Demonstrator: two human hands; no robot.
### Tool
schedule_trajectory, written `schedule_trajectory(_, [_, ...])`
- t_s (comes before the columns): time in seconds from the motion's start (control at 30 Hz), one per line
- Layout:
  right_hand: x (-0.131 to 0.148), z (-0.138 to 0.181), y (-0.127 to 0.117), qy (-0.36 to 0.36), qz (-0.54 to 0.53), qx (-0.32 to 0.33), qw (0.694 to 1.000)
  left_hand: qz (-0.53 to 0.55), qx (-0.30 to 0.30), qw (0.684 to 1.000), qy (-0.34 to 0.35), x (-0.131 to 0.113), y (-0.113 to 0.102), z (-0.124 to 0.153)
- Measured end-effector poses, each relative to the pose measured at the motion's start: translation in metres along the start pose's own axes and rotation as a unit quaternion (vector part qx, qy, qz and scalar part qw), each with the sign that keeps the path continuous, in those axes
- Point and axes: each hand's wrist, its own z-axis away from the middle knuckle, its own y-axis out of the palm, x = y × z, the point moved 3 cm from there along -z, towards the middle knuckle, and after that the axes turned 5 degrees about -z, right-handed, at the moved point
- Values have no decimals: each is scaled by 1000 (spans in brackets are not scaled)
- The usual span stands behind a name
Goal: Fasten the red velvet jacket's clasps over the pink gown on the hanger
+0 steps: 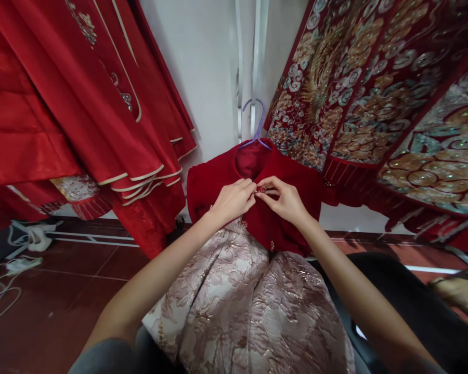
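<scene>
A red jacket (214, 171) is held up on a purple hanger (258, 137) before a white wall (203, 67); what the hook is hung from, if anything, cannot be made out. At the jacket's front a small shiny fastener (260, 190) is pinched between the thumb and forefinger of the right hand (286, 200); its near side is met by the bunched fingers of the left hand (234, 200), whose exact grip is hidden behind the knuckles. The fastener itself is mostly covered, so its shape cannot be read; lower on the front, a beaded ornament (272, 244) is left exposed. Below, a pale pink brocade garment (234, 301) is spread, its lower end cut off by the frame and its upper part covered by the jacket. Red gowns (113, 104) at the left and an embroidered gown (359, 104) at the right are cropped at the top; a dark object (405, 306) cannot be identified.
</scene>
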Motion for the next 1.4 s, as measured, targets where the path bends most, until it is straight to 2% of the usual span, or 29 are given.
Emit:
schedule_trajectory(0.33, [0, -8, -2, -32, 42, 65, 997, -55, 59, 989, 122, 6, 9, -10])
schedule_trajectory(0.4, [-1, -10, -3, -29, 44, 60, 997, -55, 63, 992, 96, 6, 9, -11])
schedule_trajectory(0.47, [-5, -9, -2, -13, 42, 29, 999, -32, 47, 998, 34, 5, 9, -7])
schedule_trajectory(0.6, [-13, 11, 5, 46, 58, -110, 991, 86, -2, 988, -131, 0, 15, 15])
schedule_trajectory(0.67, [-13, 29, 16, 59, 79, -142, 985, 119, 7, 974, -192, -3, 24, 33])
schedule_trajectory(0.73, [-12, 49, 30, 40, 110, -116, 986, 127, 45, 969, -208, -5, 34, 53])
schedule_trajectory(0.83, [-15, 74, 50, -6, 201, -50, 978, 105, 123, 971, -176, -5, 47, 87])
schedule_trajectory(0.93, [-26, 88, 55, -22, 259, -28, 965, 54, 187, 967, -164, 4, 55, 117])
schedule_trajectory(1.07, [-36, 94, 40, 1, 177, -63, 982, 36, 198, 962, -185, 18, 55, 133])
schedule_trajectory(1.2, [-29, 94, 13, 91, 62, -100, 989, 97, 140, 966, -195, 23, 48, 120])
schedule_trajectory(1.33, [-3, 78, -6, 127, -111, -122, 978, 244, 48, 956, -154, 7, 38, 96])
schedule_trajectory(1.4, [15, 64, -4, 114, -166, -105, 974, 292, 42, 949, -115, -11, 40, 85])
